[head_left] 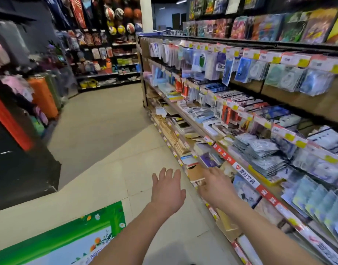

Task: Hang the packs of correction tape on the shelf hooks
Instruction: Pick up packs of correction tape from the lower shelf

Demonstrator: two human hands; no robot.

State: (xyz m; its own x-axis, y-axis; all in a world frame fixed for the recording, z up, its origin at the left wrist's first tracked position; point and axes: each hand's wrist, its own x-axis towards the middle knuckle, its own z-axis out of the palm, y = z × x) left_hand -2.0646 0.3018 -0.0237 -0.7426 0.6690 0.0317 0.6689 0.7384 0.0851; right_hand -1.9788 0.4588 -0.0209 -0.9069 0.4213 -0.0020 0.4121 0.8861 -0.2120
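Left hand (168, 190) fingers spread, empty, above floor. Right hand (215, 186) fingers blurred at low shelf (246, 176) edge, grip unclear. Packs (263, 155) stacked on shelf nearby, untouched. Step: reaching. Next, probably: grasp pack, raise to hooks (269, 57)

Two hands show: one left hand (168, 190) and one right hand (215, 186). There is one orange suitcase (43, 96), one white pillar (146, 14) and one green floor sticker (72, 236). At least eight balls (119, 13) can be counted. The hanging packs (284, 77) are too many and too blurred to count.
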